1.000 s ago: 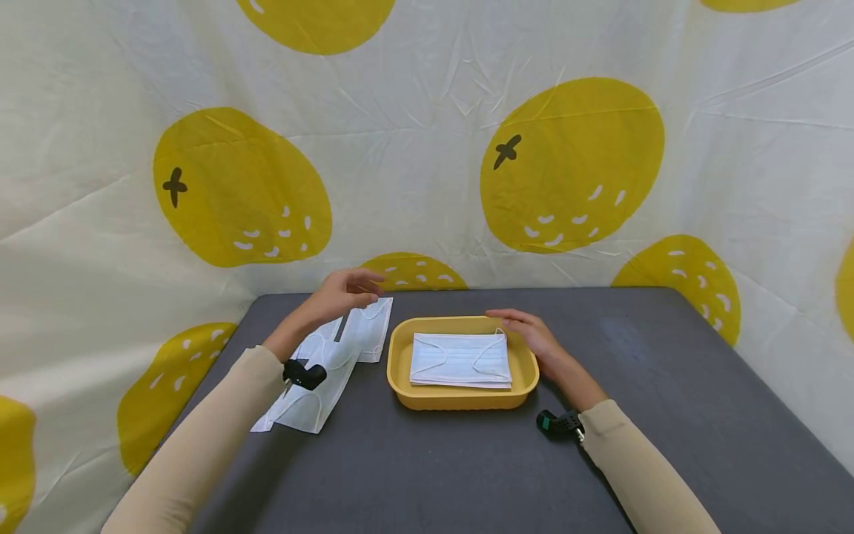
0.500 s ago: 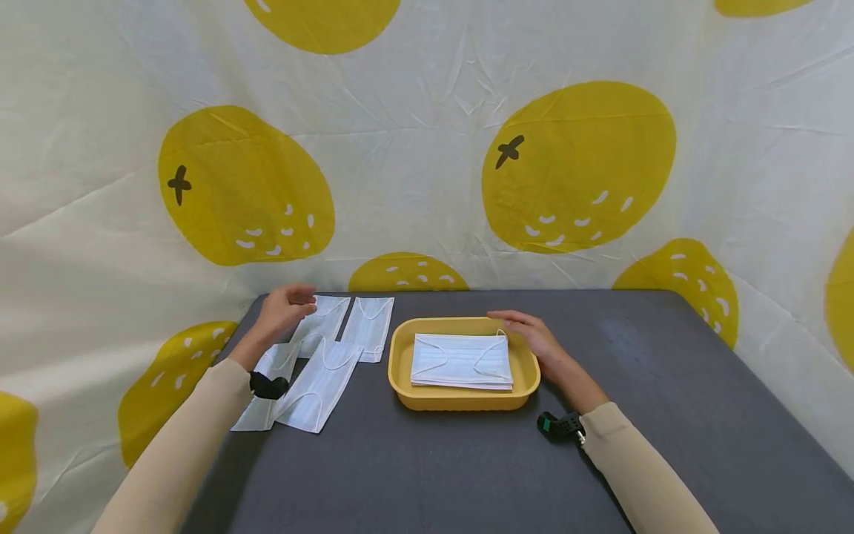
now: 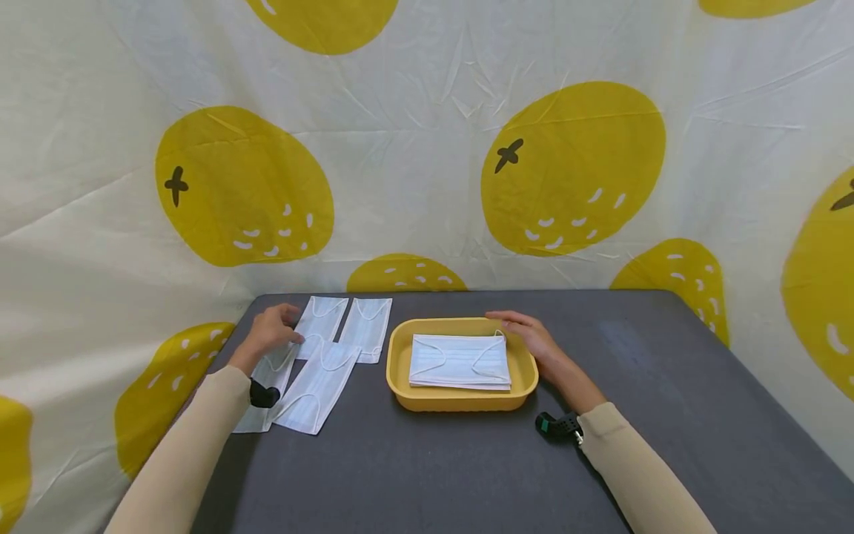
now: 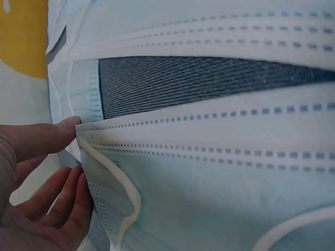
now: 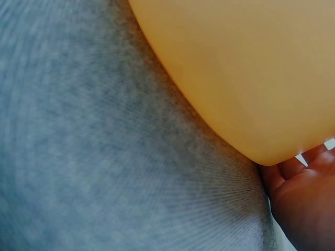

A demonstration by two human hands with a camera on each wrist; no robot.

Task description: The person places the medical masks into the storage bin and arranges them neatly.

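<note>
Fingers (image 4: 39,138) of the left hand (image 3: 270,330) are down at the corner of a loose mask (image 3: 319,319), thumb on the edge, the rest lying nearly straight beside it. It looks like a touch, not yet a firm pinch. Four loose masks lie spread on the table (image 3: 467,460) left of the tray (image 3: 400,371), some overlapping; the one under the hand sits at the far left of that group.

Over on the other side, the right hand (image 3: 534,337) rests against the tray's far right rim, fingers relaxed and steadying it. A stack (image 3: 460,360) of masks already lies flat inside the tray.

My read: the step in hand is picking up the next loose mask. What the next move calls for, I judge, is a clean pinch on that corner and a lift that peels it off without dragging the neighbour lying just beside it, then a carry across to the stack.
</note>
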